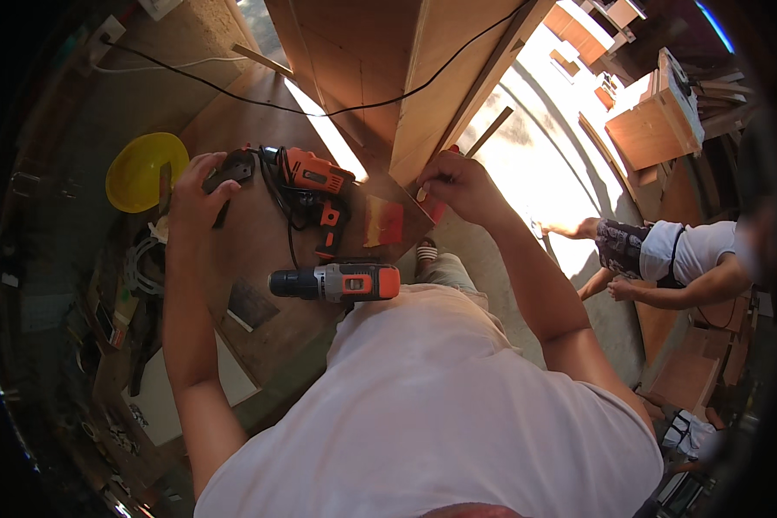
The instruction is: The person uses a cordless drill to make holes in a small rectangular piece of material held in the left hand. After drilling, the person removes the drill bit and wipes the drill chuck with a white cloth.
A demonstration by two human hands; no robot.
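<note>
My left hand [197, 192] reaches over the wooden workbench [250, 250] and grips a black plug-like piece [233, 168] at the end of a black cord. Just right of it lies an orange and black corded drill [315, 186]. A second orange, grey and black cordless drill [335, 282] lies nearer my body. My right hand [457, 183] is closed on a small red-handled tool [436, 207] at the lower edge of an upright brown wooden panel [440, 78].
A yellow hard hat [142, 168] sits at the bench's left. Tools and cable coils [134, 268] lie along the left edge. A black cable [319, 110] crosses the panels. Another person [673, 259] bends over on the sunlit floor at right, among wooden cabinets [656, 121].
</note>
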